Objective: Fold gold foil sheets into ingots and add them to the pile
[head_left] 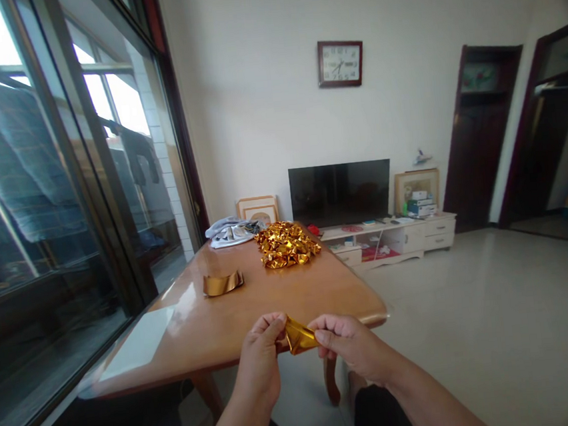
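Between my two hands is a small folded piece of shiny gold foil paper, held just past the table's near edge. My left hand pinches its left end between thumb and fingers. At the other end, my right hand grips the right corner in the same way. On the wooden table ahead lies a stack of flat gold foil sheets, slightly curled. Farther back sits a large heap of folded gold foil pieces.
A white sheet lies at the table's left, beside the window. Grey-white cloth or bags rest at the far left corner. Beyond stand a television and a low white cabinet; a clock hangs on the wall.
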{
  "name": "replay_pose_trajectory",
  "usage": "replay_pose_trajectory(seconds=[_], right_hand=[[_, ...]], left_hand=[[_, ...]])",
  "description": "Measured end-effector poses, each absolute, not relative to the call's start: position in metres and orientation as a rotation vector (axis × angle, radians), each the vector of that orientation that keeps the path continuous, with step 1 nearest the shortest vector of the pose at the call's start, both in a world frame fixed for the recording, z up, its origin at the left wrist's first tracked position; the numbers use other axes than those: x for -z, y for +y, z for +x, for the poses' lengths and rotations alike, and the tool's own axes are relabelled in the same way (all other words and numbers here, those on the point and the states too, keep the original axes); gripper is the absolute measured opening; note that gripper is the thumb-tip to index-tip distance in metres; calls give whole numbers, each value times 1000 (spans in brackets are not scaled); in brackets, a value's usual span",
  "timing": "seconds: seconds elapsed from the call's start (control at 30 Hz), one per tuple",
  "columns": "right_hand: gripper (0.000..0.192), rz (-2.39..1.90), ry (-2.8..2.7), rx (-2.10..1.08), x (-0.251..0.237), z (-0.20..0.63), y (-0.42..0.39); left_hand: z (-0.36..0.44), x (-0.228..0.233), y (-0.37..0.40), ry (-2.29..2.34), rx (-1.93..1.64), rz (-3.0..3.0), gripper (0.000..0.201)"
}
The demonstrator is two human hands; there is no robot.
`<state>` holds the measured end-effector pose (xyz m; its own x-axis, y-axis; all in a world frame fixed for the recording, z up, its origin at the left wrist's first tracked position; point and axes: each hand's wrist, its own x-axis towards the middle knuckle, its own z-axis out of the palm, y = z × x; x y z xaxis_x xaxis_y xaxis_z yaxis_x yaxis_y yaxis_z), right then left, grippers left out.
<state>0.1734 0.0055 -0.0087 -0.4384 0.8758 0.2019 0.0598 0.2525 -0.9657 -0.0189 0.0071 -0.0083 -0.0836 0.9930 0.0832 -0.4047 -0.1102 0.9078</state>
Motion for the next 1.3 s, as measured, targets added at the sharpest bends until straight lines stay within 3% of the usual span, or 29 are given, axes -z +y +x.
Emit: replay_pose_trajectory(seconds=[0.17, 1.3], right_hand=[[37, -844, -1725, -1352, 5, 182, 4], [28, -952, -1569, -973, 14, 185, 16]], left_hand=[[-21, 9, 8, 885, -1460, 940, 30], [-26, 1, 4, 982, -1316, 1140, 29]])
